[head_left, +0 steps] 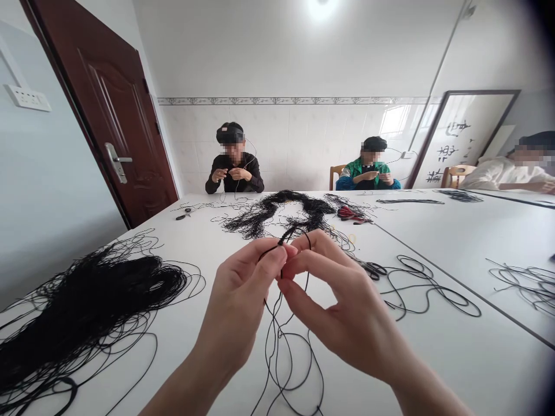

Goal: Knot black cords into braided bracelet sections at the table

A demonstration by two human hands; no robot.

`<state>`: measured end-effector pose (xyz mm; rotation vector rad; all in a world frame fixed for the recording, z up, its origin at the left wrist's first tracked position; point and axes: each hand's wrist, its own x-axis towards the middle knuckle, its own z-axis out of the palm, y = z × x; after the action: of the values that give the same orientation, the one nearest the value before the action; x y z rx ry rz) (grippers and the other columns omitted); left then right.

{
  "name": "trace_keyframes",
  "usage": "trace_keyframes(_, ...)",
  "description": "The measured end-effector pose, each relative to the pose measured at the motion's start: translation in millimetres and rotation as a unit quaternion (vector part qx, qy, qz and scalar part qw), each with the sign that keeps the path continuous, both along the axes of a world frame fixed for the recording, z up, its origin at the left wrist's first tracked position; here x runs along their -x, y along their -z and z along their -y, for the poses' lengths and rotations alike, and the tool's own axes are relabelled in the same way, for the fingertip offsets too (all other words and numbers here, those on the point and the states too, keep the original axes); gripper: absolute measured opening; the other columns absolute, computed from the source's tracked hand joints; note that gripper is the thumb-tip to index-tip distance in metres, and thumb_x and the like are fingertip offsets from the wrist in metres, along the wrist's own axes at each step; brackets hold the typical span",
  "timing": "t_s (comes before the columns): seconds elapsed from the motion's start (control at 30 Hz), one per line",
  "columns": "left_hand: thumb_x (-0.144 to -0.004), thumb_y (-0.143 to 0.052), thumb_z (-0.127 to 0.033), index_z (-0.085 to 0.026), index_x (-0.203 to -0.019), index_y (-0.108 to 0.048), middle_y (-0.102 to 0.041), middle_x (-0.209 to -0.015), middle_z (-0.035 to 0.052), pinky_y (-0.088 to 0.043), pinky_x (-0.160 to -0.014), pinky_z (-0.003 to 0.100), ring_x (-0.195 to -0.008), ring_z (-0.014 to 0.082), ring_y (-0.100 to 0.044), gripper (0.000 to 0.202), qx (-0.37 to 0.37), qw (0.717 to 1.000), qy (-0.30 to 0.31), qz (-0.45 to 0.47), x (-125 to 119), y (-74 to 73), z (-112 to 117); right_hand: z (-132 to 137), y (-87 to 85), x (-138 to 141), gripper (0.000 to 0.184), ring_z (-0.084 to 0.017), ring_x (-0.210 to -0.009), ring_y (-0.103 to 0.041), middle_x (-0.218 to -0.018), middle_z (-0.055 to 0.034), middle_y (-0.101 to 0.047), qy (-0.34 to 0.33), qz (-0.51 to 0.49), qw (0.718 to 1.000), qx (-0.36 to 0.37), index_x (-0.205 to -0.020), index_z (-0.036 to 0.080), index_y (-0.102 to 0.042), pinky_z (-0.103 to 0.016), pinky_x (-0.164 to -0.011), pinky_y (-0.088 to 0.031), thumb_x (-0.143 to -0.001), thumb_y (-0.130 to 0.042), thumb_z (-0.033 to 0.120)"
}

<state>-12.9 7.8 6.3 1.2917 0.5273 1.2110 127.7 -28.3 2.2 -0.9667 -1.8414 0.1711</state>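
Above the white table, my left hand (243,289) pinches a thin black cord (284,236) between thumb and fingers, at a thicker, knotted-looking stretch. My right hand (342,289) meets it there, its fingers closed on the same cord close to the left thumb. A small loop of the cord rises over the right fingers. Loose cord ends (291,370) hang below both hands and curl over the tabletop. The fingertips hide just how the strands cross.
A big heap of black cord (95,306) lies at left, another bundle (316,208) ahead. Dark scissors (373,269), red-handled scissors (349,214) and small scissors (184,214) lie about. Loose cord (433,289) coils at right. Across the table a person (234,167) and others work with their hands.
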Motion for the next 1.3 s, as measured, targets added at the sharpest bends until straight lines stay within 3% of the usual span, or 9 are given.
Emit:
trace_keyframes(0.17, -0.093, -0.063, -0.030, -0.028, -0.083, -0.069, -0.061, -0.086, -0.0029, -0.044, -0.072, 0.022, -0.084, 0.0125, -0.055, 0.012, -0.183, 0.972, -0.088, -0.121, 4, -2.4, -3, -7, -6.9, -17, 0.018, -0.014, -0.094, -0.057, -0.100, -0.0038, -0.057, -0.015, -0.061, 0.997, 0.033, -0.086, 0.024, -0.068, -0.029, -0.079, -0.048, -0.094, -0.059, 0.038)
trace_keyframes(0.27, -0.093, -0.061, -0.022, -0.027, -0.088, -0.068, -0.061, -0.090, 0.0004, -0.044, -0.069, 0.025, -0.085, 0.0153, -0.056, 0.010, -0.346, 0.893, -0.178, -0.227, 9, -1.2, -5, -16, -10.4, -22, 0.030, -0.015, -0.089, -0.057, -0.094, -0.0042, -0.059, -0.021, -0.134, 0.989, 0.065, -0.084, 0.021, -0.067, -0.029, -0.076, -0.048, -0.093, -0.058, 0.048)
trace_keyframes(0.37, -0.093, -0.059, -0.017, -0.024, -0.089, -0.067, -0.062, -0.090, 0.0030, -0.046, -0.076, 0.028, -0.089, 0.0176, -0.057, 0.011, -0.438, 0.827, -0.227, -0.271, 12, 0.5, -5, -23, -11.0, -22, 0.025, -0.014, -0.082, -0.058, -0.087, -0.0029, -0.062, -0.057, -0.180, 0.977, 0.094, -0.082, 0.020, -0.065, -0.028, -0.073, -0.048, -0.092, -0.061, 0.043)
trace_keyframes(0.43, -0.091, -0.061, -0.019, -0.024, -0.090, -0.065, -0.062, -0.094, 0.0029, -0.045, -0.079, 0.029, -0.091, 0.0181, -0.057, 0.006, -0.411, 0.844, -0.209, -0.272, 13, -0.5, -3, -25, -9.8, -21, 0.021, -0.013, -0.081, -0.058, -0.086, -0.0026, -0.063, -0.085, -0.209, 0.970, 0.092, -0.082, 0.020, -0.066, -0.027, -0.071, -0.048, -0.092, -0.062, 0.038)
trace_keyframes(0.57, -0.086, -0.062, -0.023, -0.026, -0.095, -0.065, -0.064, -0.097, 0.0004, -0.045, -0.085, 0.030, -0.095, 0.0185, -0.057, 0.010, -0.243, 0.941, -0.063, -0.227, 12, -7.1, 2, -25, -6.7, -19, 0.017, -0.012, -0.079, -0.059, -0.086, -0.0020, -0.063, -0.148, -0.271, 0.947, 0.091, -0.084, 0.021, -0.067, -0.026, -0.070, -0.051, -0.092, -0.063, 0.036)
trace_keyframes(0.67, -0.087, -0.063, -0.033, -0.024, -0.084, -0.069, -0.063, -0.079, 0.0001, -0.046, -0.072, 0.028, -0.081, 0.0168, -0.056, 0.011, -0.141, 0.969, -0.022, -0.201, 8, -10.1, 4, -24, -6.0, -15, 0.017, -0.011, -0.075, -0.061, -0.083, -0.0014, -0.062, -0.177, -0.303, 0.931, 0.104, -0.080, 0.020, -0.065, -0.025, -0.069, -0.054, -0.091, -0.066, 0.034)
trace_keyframes(0.9, -0.087, -0.066, -0.034, -0.024, -0.073, -0.069, -0.048, -0.062, -0.0023, -0.034, -0.050, 0.023, -0.060, 0.0117, -0.042, 0.018, -0.106, 0.984, -0.056, -0.135, 0, -8.2, 4, -20, -7.3, -12, 0.021, -0.012, -0.078, -0.060, -0.078, -0.0004, -0.061, -0.117, -0.244, 0.958, 0.094, -0.084, 0.021, -0.064, -0.027, -0.070, -0.050, -0.093, -0.061, 0.040)
trace_keyframes(1.07, -0.085, -0.067, -0.032, -0.021, -0.069, -0.068, -0.053, -0.065, -0.0012, -0.035, -0.054, 0.025, -0.062, 0.0122, -0.042, 0.019, -0.100, 0.983, -0.117, -0.095, 0, -11.1, 7, -11, -6.5, -13, 0.016, -0.017, -0.094, -0.058, -0.095, -0.0025, -0.060, -0.057, -0.113, 0.984, 0.127, -0.087, 0.024, -0.066, -0.033, -0.081, -0.048, -0.089, -0.066, 0.040)
trace_keyframes(1.3, -0.087, -0.065, -0.032, -0.022, -0.069, -0.068, -0.055, -0.064, -0.0018, -0.035, -0.055, 0.025, -0.062, 0.0121, -0.044, 0.020, -0.121, 0.979, -0.120, -0.108, 4, -10.8, 7, -8, -1.3, -5, 0.015, -0.015, -0.094, -0.054, -0.099, -0.0022, -0.055, -0.085, -0.121, 0.983, 0.106, -0.083, 0.024, -0.060, -0.030, -0.077, -0.047, -0.095, -0.058, 0.032)
